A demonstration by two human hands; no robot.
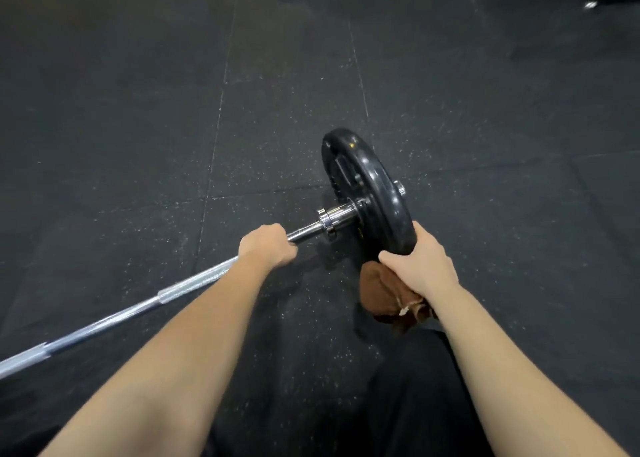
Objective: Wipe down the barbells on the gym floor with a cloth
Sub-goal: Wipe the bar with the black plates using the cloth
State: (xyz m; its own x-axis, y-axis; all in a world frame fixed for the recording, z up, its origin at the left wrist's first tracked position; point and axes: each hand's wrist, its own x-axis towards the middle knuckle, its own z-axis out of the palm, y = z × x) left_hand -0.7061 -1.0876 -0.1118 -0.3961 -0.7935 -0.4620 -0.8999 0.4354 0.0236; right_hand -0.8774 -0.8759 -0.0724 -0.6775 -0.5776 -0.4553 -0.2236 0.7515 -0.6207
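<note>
**Bar steadied, plate rim under the cloth hand**

Left hand [268, 243] clenched around the barbell shaft [138, 306] just inboard of the collar [327, 219], likely to stop it rolling. Right hand [420, 262] grips the near rim of the weight plate [375, 186], with the brown cloth [384, 295] bunched under the palm. Barbell rests on the rubber floor [138, 110].

Both arms extended forward; left hand [268, 245] fist-closed, fingers curled under; right hand [420, 266] clenched.
</note>
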